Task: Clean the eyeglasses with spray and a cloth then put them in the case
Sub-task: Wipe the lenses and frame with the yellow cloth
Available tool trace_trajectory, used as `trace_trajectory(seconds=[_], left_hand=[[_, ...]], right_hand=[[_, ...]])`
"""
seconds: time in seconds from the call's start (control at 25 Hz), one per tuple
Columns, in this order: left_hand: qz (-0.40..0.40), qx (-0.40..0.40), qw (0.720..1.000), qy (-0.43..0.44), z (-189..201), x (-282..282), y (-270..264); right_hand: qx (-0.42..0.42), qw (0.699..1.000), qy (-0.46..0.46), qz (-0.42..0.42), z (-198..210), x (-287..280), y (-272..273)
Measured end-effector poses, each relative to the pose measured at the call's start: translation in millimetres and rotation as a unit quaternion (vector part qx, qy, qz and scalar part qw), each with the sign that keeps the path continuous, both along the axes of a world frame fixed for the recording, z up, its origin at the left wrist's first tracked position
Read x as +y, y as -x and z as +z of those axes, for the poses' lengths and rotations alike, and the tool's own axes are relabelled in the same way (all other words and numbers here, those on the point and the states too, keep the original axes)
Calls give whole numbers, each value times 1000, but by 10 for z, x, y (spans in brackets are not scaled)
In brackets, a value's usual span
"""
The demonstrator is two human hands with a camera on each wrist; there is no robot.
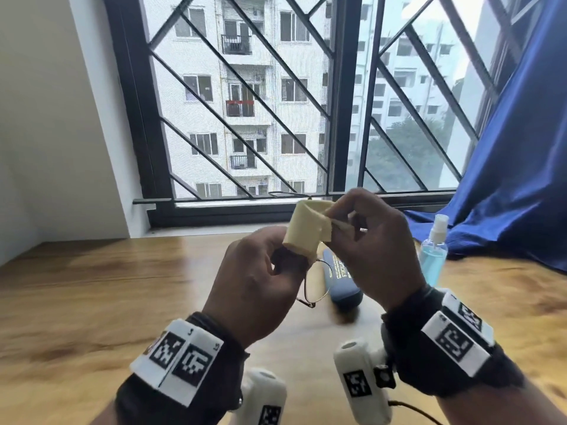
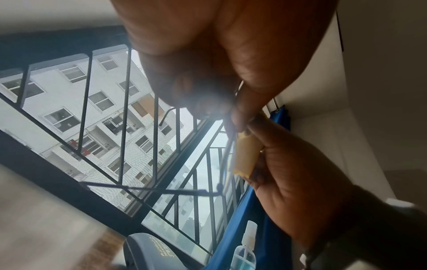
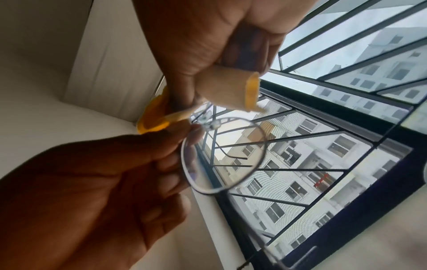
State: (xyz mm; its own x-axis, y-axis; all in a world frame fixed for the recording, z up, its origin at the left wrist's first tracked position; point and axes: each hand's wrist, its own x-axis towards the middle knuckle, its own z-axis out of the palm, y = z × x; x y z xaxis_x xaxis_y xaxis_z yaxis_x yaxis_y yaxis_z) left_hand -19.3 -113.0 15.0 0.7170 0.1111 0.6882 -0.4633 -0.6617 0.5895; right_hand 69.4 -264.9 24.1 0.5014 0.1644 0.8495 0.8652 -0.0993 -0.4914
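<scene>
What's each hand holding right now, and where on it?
The left hand holds the glasses by the rim of one lens. The right hand pinches the folded yellow cloth, wrapped over the other lens.

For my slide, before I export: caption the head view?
Left hand holds eyeglasses while right hand wipes with yellow cloth.

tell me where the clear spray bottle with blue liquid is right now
In the head view the clear spray bottle of blue liquid stands upright on the wooden table, right of the blue glasses case, in front of the blue curtain.
</scene>
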Motion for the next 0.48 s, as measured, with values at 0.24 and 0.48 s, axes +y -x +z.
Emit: trace_trajectory(seconds=[0.24, 0.48], left_hand=[[4, 1, 1000, -12, -9, 28, -23], [-4, 6, 1000, -5, -15, 46, -39]], right_hand=[[34, 998, -27, -55, -7, -99, -148], [4, 999, 1, -33, -4, -10, -7]])
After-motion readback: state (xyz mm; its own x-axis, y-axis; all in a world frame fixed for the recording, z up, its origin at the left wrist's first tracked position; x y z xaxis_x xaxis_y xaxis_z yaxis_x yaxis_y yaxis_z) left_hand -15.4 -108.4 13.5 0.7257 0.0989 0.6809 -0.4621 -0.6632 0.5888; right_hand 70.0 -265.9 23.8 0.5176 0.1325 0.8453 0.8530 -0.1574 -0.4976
